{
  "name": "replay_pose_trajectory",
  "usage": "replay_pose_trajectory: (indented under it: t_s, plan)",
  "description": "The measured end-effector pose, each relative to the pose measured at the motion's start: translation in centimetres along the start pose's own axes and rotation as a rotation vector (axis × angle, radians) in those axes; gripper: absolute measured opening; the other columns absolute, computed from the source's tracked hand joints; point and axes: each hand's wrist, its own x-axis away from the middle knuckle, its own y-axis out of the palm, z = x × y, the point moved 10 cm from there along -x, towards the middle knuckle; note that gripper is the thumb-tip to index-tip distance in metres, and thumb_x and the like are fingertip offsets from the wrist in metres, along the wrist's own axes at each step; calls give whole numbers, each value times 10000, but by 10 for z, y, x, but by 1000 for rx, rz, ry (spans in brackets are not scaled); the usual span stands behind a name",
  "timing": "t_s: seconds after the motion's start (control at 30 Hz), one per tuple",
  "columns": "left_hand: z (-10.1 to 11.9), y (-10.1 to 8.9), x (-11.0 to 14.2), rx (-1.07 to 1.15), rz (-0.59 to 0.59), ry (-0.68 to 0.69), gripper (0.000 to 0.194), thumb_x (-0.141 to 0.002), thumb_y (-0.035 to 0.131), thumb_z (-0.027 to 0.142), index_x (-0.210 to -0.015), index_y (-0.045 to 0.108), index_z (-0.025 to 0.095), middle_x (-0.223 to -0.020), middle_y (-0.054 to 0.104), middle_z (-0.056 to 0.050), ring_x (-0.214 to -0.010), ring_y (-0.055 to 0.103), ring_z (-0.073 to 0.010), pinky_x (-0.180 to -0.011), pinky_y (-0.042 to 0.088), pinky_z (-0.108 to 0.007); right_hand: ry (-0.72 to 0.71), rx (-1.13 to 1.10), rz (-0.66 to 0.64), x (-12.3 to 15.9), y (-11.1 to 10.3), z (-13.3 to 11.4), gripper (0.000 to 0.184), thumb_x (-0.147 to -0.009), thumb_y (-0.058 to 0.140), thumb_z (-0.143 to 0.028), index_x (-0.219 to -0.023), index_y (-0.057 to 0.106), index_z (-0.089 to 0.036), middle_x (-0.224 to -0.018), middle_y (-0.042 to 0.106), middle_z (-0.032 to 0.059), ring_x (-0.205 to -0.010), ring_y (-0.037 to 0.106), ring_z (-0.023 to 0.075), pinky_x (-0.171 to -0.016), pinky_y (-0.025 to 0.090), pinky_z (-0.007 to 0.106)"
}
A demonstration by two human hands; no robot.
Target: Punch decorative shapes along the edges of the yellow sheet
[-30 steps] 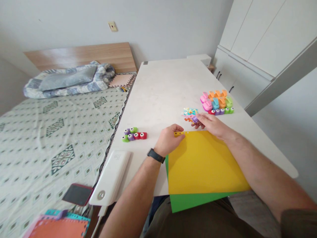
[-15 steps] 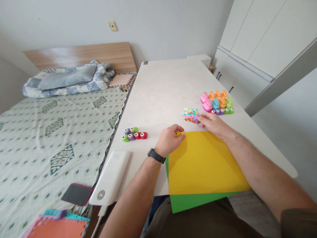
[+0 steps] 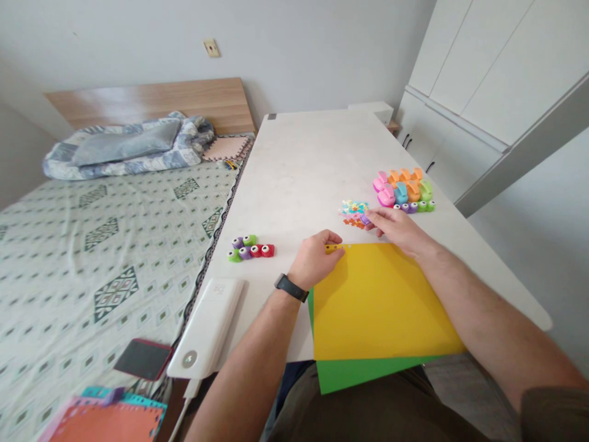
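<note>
My left hand (image 3: 317, 258), fingers curled, grips the upper left corner of a yellow paper sheet (image 3: 381, 307). Small punched holes line the sheet's far edge by the fingers. Under it a green sheet (image 3: 363, 373) sticks out at the near side and the left. Between thumb and fingers of my right hand (image 3: 400, 228) is a small purple craft punch (image 3: 365, 218), mostly covered by the fingers. It is just beyond the sheet's far edge, beside a pile of colourful paper cutouts (image 3: 353, 209).
Larger craft punches (image 3: 407, 187) stand in rows at right, with small punches (image 3: 414, 207) before them. More small punches (image 3: 250, 248) sit at left on the white table (image 3: 304, 166). A white power bank (image 3: 207, 325) with a cable lies at the left edge, near a bed (image 3: 83, 245).
My right hand and the purple punch shift very slightly to the right. The left hand keeps its hold on the yellow paper.
</note>
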Motion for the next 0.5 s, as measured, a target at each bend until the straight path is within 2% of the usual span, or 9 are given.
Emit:
replay_pose_trajectory:
  t_s: [0.1,0.3,0.5]
  plan:
    - [-1,0,-1,-2,3,2,183,-825,645,267,-996,691,220,-997,755,-6,-923,702,-166,-820,525,-277,1,28,-3,1,0,-1,450,-865,635,-616,-949,746,-189,-871,739,73,-770,639,172,-586,449,253]
    - [-1,0,-1,-4,6,13,181,-829,646,269,-999,689,224,-1002,757,-7,-935,705,-169,-825,532,-276,8,-80,44,-4,-4,8,448,-836,673,-615,-995,724,-199,-917,751,85,-867,684,210,-540,445,237]
    - [-2,0,0,-3,0,7,183,-834,647,269,-1004,687,216,-1000,758,-17,-931,708,-175,-831,542,-278,39,-141,50,-7,-5,14,460,-832,663,-640,-943,693,-195,-847,753,88,-812,705,206,-521,451,231]
